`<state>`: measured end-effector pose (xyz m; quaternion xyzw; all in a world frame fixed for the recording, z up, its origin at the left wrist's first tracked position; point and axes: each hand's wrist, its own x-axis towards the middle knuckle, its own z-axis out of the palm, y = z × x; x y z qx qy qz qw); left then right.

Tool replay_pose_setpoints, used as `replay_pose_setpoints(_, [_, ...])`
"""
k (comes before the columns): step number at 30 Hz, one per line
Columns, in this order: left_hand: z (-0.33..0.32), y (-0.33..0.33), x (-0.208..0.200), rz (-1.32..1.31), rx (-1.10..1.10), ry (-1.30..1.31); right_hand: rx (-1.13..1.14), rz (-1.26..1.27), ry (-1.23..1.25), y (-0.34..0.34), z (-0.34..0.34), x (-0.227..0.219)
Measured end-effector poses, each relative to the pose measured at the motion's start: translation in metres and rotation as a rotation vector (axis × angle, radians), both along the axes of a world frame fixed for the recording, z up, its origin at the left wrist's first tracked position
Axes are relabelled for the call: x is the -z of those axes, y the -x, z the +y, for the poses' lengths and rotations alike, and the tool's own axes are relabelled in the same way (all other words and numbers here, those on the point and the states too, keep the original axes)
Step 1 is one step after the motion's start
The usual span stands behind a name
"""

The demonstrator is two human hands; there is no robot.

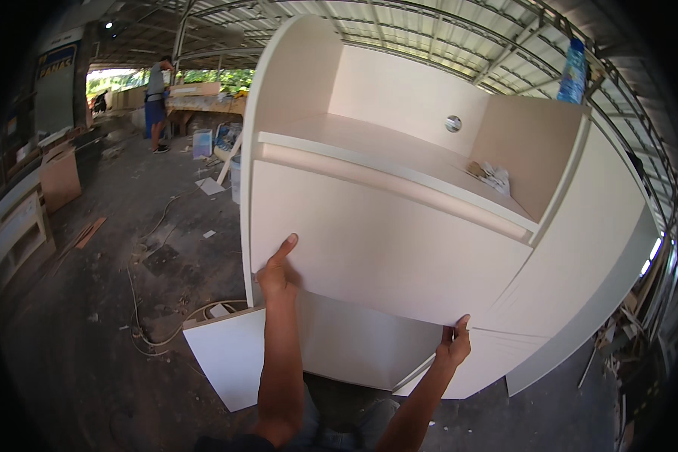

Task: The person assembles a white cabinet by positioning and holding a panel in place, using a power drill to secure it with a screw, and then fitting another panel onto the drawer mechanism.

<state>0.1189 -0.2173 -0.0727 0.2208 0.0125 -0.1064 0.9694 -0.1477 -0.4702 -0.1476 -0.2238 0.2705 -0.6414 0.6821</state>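
A white cabinet (414, 87) with a curved left side stands close in front of me. Across its front, below the upper shelf (399, 162), is a wide white front panel (384, 245). My left hand (277, 273) is closed on the panel's lower left part, thumb up on its face, with the other fingers mostly hidden. At the lower right corner, my right hand (453, 345) pinches the bottom edge. Under the panel, the lower compartment (361, 339) is uncovered. A white door-like board (230, 361) juts out at the lower left, beside my left forearm.
A crumpled white cloth (496, 178) lies on the shelf, and a blue bottle (572, 71) stands on the cabinet's right top. Cables (154, 343) and scraps litter the floor at left. Another person (156, 105) stands by a workbench (203, 102). Boards lean at far right.
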Motion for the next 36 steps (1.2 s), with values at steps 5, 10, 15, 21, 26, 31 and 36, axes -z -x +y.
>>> replay_pose_setpoints(5, [0.0, -0.017, 0.015, -0.018, 0.003, -0.13, 0.049, -0.027, -0.019, -0.003, 0.016, -0.015])
replay_pose_setpoints(10, [0.002, -0.007, 0.009, -0.039, 0.132, -0.222, 0.092, -0.059, -0.03, -0.002, 0.008, -0.006])
replay_pose_setpoints(15, [0.009, -0.003, -0.002, 0.013, 0.14, -0.281, 0.069, -0.068, -0.042, -0.007, 0.014, -0.015])
replay_pose_setpoints(21, [0.008, 0.003, -0.004, 0.006, 0.157, -0.252, 0.095, -0.024, -0.075, -0.004, 0.016, -0.017])
replay_pose_setpoints(26, [0.009, 0.002, -0.002, -0.039, 0.196, -0.294, 0.099, -0.025, -0.054, -0.002, 0.015, -0.014])
replay_pose_setpoints(31, [0.014, -0.006, 0.004, -0.053, 0.249, -0.309, 0.1, -0.039, -0.08, -0.006, 0.014, -0.013])
replay_pose_setpoints(36, [0.01, -0.005, 0.004, -0.056, 0.265, -0.359, 0.14, -0.139, -0.129, -0.008, 0.014, -0.011])
